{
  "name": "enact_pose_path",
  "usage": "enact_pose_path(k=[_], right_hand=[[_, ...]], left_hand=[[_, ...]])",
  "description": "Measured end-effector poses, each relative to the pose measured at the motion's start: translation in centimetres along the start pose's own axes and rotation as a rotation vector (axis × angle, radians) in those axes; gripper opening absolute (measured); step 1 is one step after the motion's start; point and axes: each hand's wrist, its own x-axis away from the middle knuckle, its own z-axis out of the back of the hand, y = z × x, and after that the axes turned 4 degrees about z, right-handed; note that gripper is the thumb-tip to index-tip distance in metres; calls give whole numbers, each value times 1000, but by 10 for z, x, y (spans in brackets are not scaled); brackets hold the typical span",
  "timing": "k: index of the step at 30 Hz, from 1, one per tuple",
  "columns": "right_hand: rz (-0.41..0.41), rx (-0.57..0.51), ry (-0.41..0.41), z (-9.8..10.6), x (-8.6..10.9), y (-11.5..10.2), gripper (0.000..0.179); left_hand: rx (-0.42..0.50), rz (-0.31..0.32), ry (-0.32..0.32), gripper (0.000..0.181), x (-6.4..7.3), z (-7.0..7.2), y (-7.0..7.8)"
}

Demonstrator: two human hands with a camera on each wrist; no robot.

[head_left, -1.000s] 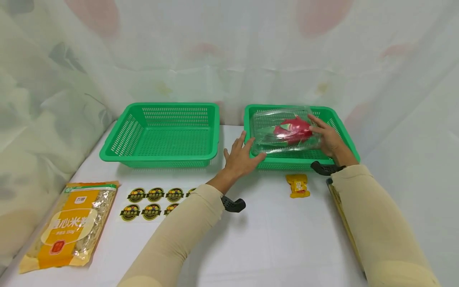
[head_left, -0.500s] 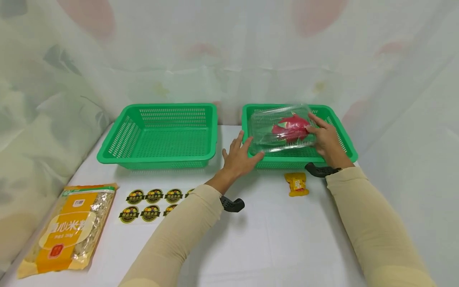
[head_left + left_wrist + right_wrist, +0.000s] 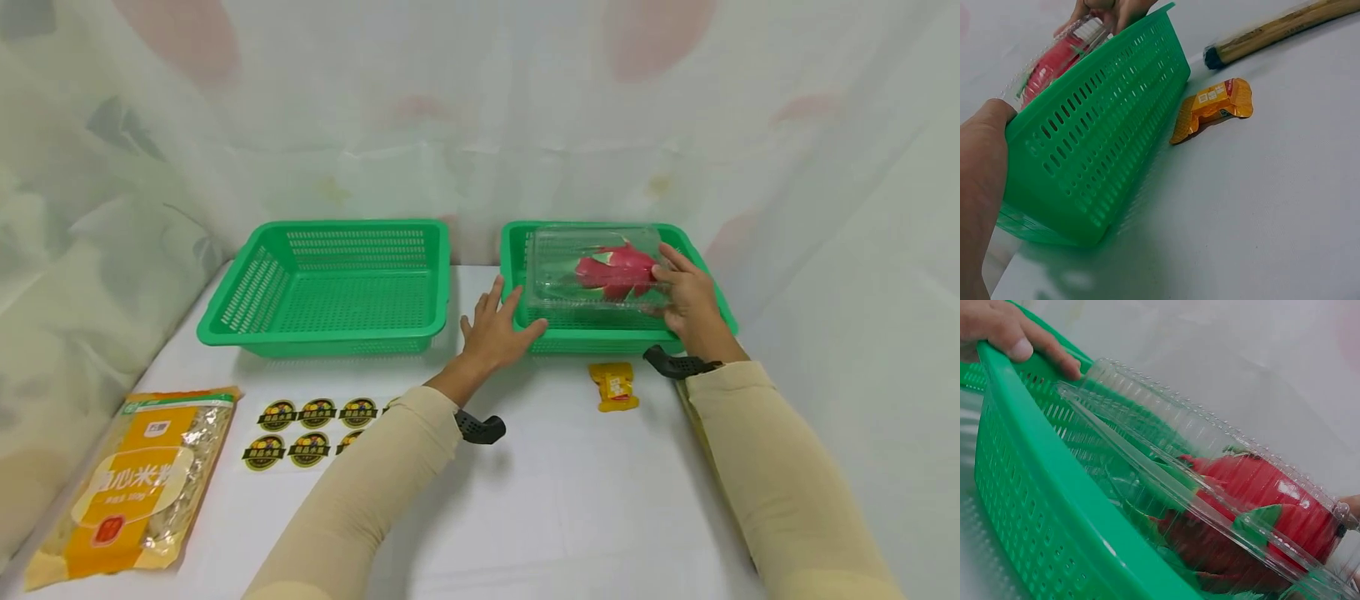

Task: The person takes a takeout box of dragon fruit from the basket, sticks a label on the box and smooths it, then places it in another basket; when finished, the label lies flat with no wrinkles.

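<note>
Clear plastic box (image 3: 553, 265) enclosing red dragon fruit (image 3: 615, 270) lies straighter than earlier between edges of green plastic basket (image 3: 600, 336), right hand (image 3: 693, 304) pinching. Left hand (image 3: 495, 335) touches near-left corner, fingers spread.

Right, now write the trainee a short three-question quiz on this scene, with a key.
1. Which hand holds the clear box with the red fruit inside?
2. True or false: the small yellow packet lies outside the basket on the right.
3. In the head view, what lies to the left of the stickers?
A) a cup
B) a large food bag
C) a spoon

Key: 1. the right hand; 2. true; 3. B.
</note>
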Motion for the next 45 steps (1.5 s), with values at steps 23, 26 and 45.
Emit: enact_pose_path(k=[23,26,45], right_hand=[[0,-101,22,-6,29,-28,59],[-13,-118,10,-8,34,-34,59],[-64,-229,-122,-21,69,-47,63]], left_hand=[[119,8,9,88,4,27,12],[180,2,9,89,5,39,19],[777,205,-68,93,21,79,66]])
